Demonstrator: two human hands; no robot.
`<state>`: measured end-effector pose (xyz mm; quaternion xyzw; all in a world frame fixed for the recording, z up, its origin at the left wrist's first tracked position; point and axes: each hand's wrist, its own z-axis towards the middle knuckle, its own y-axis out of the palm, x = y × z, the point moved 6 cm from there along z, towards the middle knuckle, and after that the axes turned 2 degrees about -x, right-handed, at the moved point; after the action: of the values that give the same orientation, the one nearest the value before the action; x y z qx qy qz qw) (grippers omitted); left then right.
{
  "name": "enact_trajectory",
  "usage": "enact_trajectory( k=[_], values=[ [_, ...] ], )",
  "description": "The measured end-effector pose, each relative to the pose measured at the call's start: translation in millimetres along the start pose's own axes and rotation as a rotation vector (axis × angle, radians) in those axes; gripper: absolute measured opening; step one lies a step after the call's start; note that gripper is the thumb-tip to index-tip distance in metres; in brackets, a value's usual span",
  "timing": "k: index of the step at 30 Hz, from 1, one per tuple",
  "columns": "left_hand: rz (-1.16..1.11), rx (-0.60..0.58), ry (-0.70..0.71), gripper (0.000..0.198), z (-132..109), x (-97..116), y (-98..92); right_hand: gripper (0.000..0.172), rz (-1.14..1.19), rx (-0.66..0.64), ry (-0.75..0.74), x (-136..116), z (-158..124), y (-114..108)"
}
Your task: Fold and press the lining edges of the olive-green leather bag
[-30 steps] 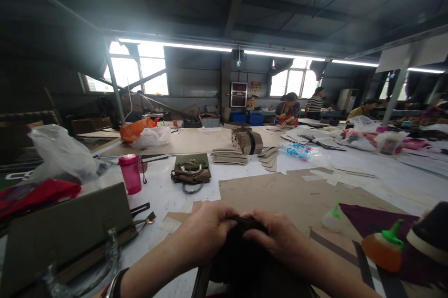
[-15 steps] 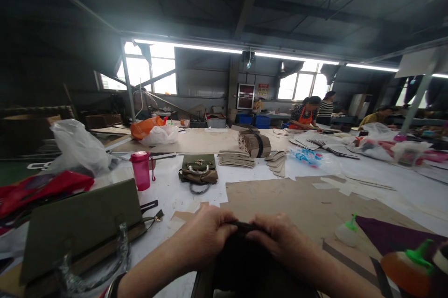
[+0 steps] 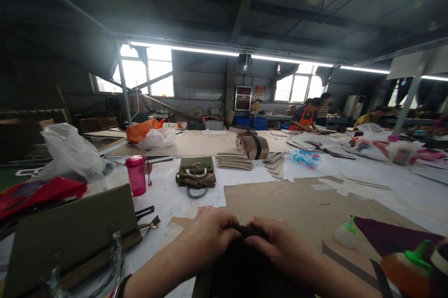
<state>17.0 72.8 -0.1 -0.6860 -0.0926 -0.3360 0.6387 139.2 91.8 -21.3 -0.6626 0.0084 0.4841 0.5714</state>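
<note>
My left hand (image 3: 206, 235) and my right hand (image 3: 276, 242) are both closed over the top edge of a dark bag piece (image 3: 245, 267) at the bottom middle of the view, fingers pinching its rim side by side. The piece stands upright in front of me and its lower part runs out of view. A brown paper sheet (image 3: 301, 202) covers the table just beyond my hands.
An olive green bag (image 3: 66, 232) with a wrapped handle lies at the left. A pink bottle (image 3: 136, 175) and a small olive handbag (image 3: 195, 172) stand further back. An orange glue bottle (image 3: 402, 265) and a clear one (image 3: 345, 233) sit at the right. People work at the far tables.
My hands keep the same grip on the dark piece. The view has shifted slightly left since half a second ago, after swinging right earlier.
</note>
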Motion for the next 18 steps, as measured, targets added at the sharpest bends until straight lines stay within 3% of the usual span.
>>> enact_trajectory(
  k=[3, 14, 18],
  values=[
    [0.008, -0.013, -0.011, 0.023, 1, 1, 0.1, 0.017, 0.092, -0.011, 0.051, 2, -4, -2],
    [0.015, -0.128, 0.048, 0.021, 9, 2, -3.9, 0.018, 0.081, -0.03, 0.118, 10, -2, 1],
    [0.143, -0.064, 0.032, 0.022, 12, -1, -2.6, 0.019, 0.059, -0.016, 0.09, 10, -2, 0]
  ],
)
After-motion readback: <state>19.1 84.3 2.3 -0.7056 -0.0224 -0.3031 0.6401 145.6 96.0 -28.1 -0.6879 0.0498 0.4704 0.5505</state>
